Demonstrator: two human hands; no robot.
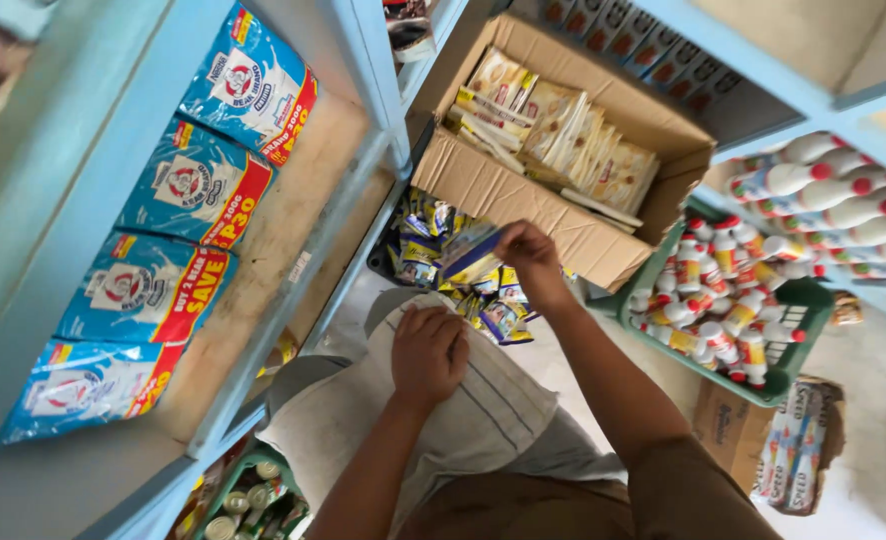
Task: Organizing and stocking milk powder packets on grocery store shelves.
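Observation:
My right hand (533,262) grips a small stack of blue and yellow sachets (471,255), held just above a dark crate (388,262) filled with several more small packets (438,225). My left hand (428,352) rests flat, fingers curled, on a white woven sack (483,415) lying in front of me below the crate. Both forearms reach out from the bottom of the view.
An open cardboard box (583,240) of beige pouches stands behind the crate. A green basket (793,300) of white bottles with red caps is at the right. Blue pouches (198,185) line the pale blue shelf (293,300) at the left. Cans (248,500) sit in a green crate at the bottom left.

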